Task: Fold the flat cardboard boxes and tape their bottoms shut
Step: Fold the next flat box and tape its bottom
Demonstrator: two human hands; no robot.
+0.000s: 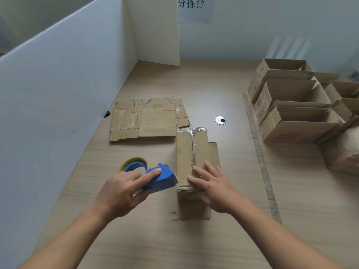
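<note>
A folded cardboard box stands bottom-up on the wooden table, its two bottom flaps meeting along a centre seam, with shiny tape at the far end. My right hand lies flat on the near end of those flaps, fingers spread. My left hand grips a blue tape dispenser with a yellowish tape roll, its cutter end pointing at the box's near left edge. A stack of flat cardboard boxes lies further back on the left.
Several assembled open boxes stand in rows at the right. A white partition wall runs along the left side. A round cable grommet sits mid-table, and a strip of worn tape crosses the table surface.
</note>
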